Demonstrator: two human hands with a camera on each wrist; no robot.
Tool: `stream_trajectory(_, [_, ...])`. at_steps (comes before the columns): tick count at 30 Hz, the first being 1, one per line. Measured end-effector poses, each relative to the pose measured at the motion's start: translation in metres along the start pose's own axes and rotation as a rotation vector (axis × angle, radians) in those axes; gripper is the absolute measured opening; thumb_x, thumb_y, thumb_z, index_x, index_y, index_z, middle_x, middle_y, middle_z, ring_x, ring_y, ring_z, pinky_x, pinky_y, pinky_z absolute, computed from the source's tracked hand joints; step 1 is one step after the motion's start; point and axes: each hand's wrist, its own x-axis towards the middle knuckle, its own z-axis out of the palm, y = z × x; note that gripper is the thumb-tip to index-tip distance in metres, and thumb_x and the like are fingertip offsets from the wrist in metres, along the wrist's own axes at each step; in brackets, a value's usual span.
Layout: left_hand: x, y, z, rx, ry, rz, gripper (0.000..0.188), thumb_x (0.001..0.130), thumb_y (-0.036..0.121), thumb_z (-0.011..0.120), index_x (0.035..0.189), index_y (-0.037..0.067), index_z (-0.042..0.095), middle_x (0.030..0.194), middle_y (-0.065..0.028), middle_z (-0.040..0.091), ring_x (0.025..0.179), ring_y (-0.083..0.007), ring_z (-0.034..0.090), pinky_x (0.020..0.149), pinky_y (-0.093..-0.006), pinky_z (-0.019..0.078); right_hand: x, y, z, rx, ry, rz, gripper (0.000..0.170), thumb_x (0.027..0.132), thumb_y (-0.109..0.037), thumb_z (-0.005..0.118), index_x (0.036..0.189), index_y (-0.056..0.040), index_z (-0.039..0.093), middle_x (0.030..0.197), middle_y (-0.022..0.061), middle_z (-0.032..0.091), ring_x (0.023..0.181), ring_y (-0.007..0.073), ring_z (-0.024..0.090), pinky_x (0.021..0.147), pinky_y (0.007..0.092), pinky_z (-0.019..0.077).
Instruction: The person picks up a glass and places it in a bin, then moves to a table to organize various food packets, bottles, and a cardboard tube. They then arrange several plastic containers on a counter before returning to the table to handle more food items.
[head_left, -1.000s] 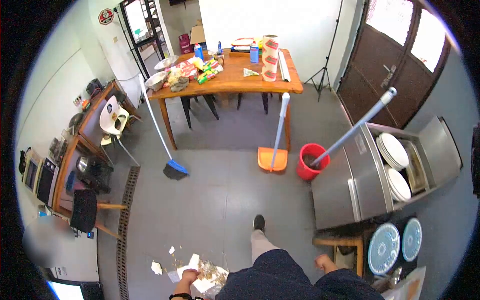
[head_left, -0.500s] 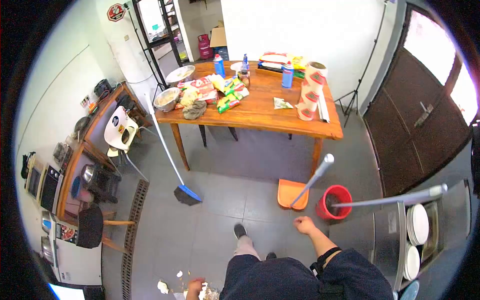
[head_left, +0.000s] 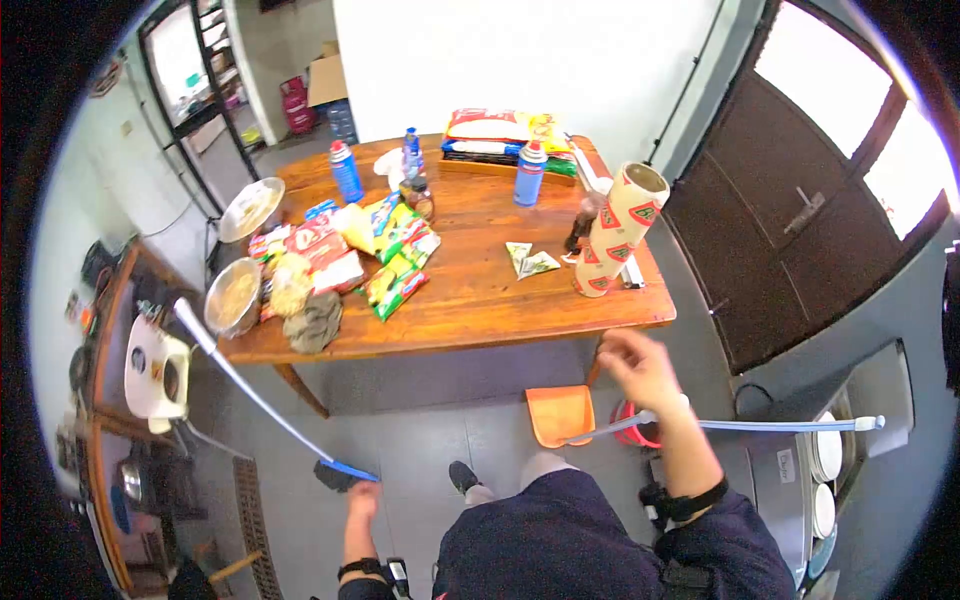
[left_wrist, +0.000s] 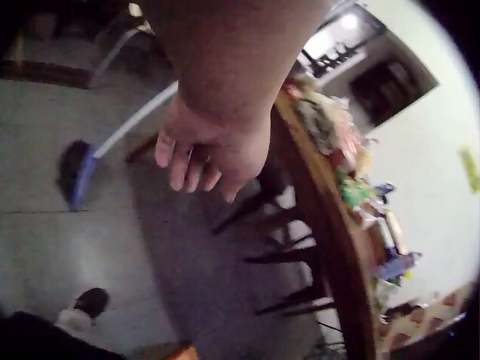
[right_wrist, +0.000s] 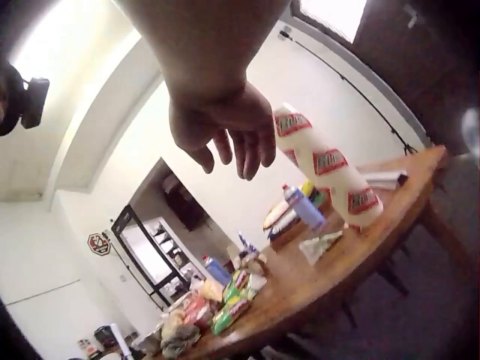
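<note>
My left hand hangs low with loosely curled, unoccupied fingers. In the head view it overlaps the blue head of a broom, whose white handle leans up against the table's left side; the left wrist view shows the broom well apart from the hand. My right hand is raised by the table's front right corner, its fingers loose and holding nothing. On the wooden table near it stand a tall printed roll and small triangular packets.
An orange dustpan and a red bucket stand on the floor ahead right. Colourful packs, two metal bowls, a grey cloth and blue cans are on the table. A white chair is at left.
I have walked forward to the table, away from the scraps on the floor. My right hand has risen to the table's corner, and the left has come forward beside the broom in the head view.
</note>
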Motion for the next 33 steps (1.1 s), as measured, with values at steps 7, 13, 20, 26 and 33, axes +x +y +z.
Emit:
stream_trajectory(7, [0.030,0.316,-0.011,-0.152,-0.172,0.457,0.026,0.072,0.015,0.066,0.094,0.003,0.058,0.084,-0.0075,0.060,0.075,-0.0134,0.055,0.068,-0.0258,0.0448,0.102,-0.014,-0.092,-0.322,0.359,-0.076,0.040,0.067,-0.014,0.066,0.104,-0.0039,0.052,0.093,0.0095,0.056,0.076,0.0173,0.056,0.064,0.0274,0.0463])
stream_trajectory(13, [0.059,0.406,0.012,-0.130,-0.419,0.524,0.032,0.072,0.014,0.066,0.100,0.002,0.055,0.088,-0.0084,0.059,0.076,-0.0141,0.055,0.071,-0.0273,0.0444,0.188,0.015,-0.107,-0.558,0.284,-0.154,0.066,0.059,-0.033,0.073,0.112,-0.0031,0.047,0.108,0.0171,0.048,0.103,0.0303,0.047,0.088,0.0354,0.0378])
stream_trajectory(20, [0.120,0.488,0.051,-0.033,-0.397,0.661,0.037,0.073,0.017,0.065,0.104,0.002,0.053,0.095,-0.0093,0.056,0.082,-0.0141,0.052,0.074,-0.0269,0.0428,0.211,0.028,-0.109,-0.528,0.195,-0.114,0.041,0.053,-0.030,0.076,0.068,-0.0030,0.049,0.083,0.0141,0.054,0.075,0.0296,0.055,0.065,0.0353,0.0438])
stream_trajectory(26, [0.151,0.554,0.120,-0.025,-0.505,0.419,0.069,0.069,0.027,0.069,0.122,0.002,0.034,0.102,-0.0131,0.053,0.088,-0.0182,0.052,0.075,-0.0289,0.0437,0.185,0.025,-0.131,-0.457,0.167,-0.134,0.039,0.050,-0.021,0.077,0.068,-0.0032,0.047,0.088,0.0162,0.055,0.078,0.0314,0.056,0.065,0.0349,0.0447])
stream_trajectory(33, [0.189,0.583,0.183,0.330,-0.457,0.595,0.076,0.065,0.039,0.069,0.124,0.006,0.035,0.112,-0.0198,0.047,0.096,-0.0274,0.051,0.082,-0.0321,0.0415,0.157,0.033,-0.137,-0.445,0.381,0.008,0.040,0.053,-0.017,0.076,0.067,-0.0035,0.040,0.086,0.0139,0.053,0.074,0.0277,0.054,0.062,0.0319,0.0428])
